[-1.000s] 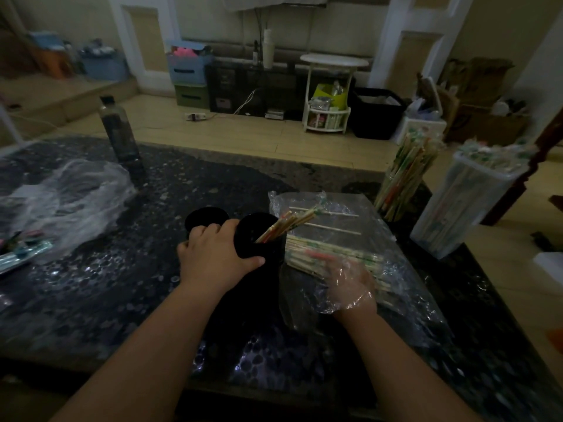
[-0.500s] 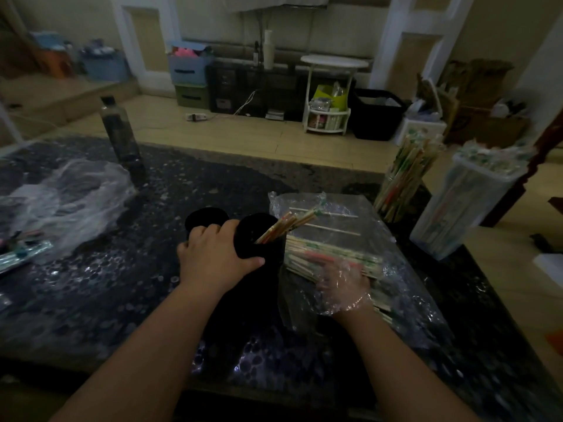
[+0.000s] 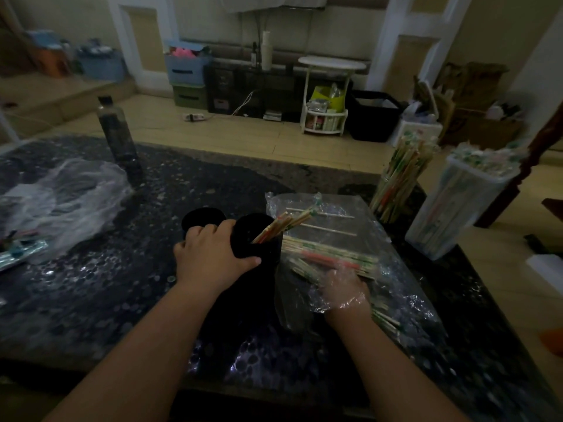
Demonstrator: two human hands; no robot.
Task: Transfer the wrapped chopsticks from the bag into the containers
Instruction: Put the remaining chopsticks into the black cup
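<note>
Wrapped chopsticks (image 3: 329, 257): bulk lies in bag (image 3: 405, 278) on worktop (image 3: 115, 287), few stand in black container (image 3: 265, 251), left hand (image 3: 210, 257) gripping it. Second black container (image 3: 201, 215) looks empty. Right hand (image 3: 344, 292) on pile, grip unclear. Mostly undone

right hand (image 3: 342, 287) fingertips blurred under clear plastic (image 3: 350, 302), container (image 3: 269, 250) side hidden by left hand (image 3: 210, 257)

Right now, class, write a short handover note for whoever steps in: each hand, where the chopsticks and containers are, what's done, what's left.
Left hand grips the black container, some chopsticks already in it.
Gloved right hand rests on the wrapped chopsticks in the bag; grip unclear.
Left to do: move the pile across. The second black container stands beside the first.
</note>
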